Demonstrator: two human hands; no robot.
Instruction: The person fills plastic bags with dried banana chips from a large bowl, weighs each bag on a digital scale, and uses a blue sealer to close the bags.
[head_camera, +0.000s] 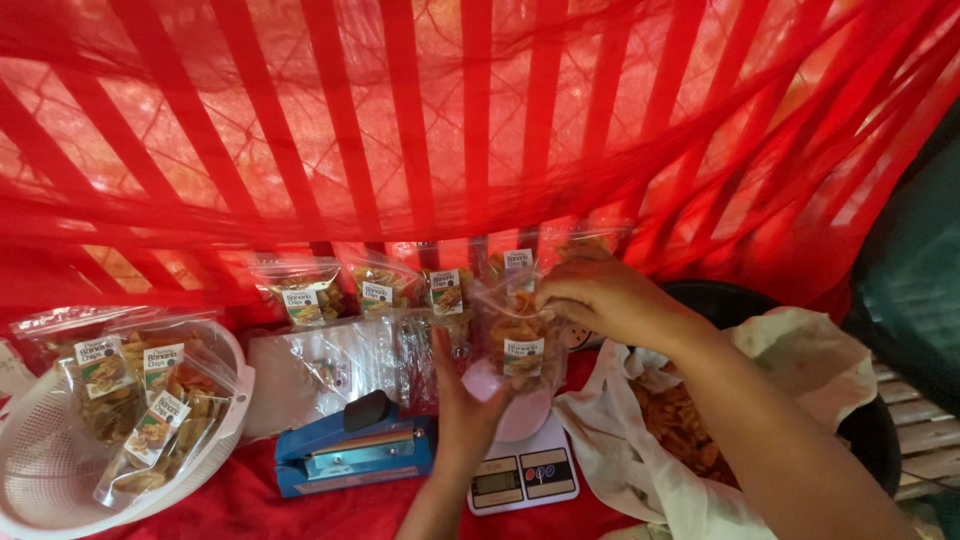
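My left hand (465, 395) cups the clear chip bag (518, 335) from below, over the scale (522, 470); right hand (595, 295) pinches its top shut. Best done keeping the bag upright, the mouth flat and the grip light.

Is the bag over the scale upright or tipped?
Upright: the bag stands with its top pinched by the right hand, left hand supporting below.

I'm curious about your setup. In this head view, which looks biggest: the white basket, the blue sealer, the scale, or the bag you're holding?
1. white basket, though partly cut off
2. blue sealer
3. scale and held bag: look alike, unranked
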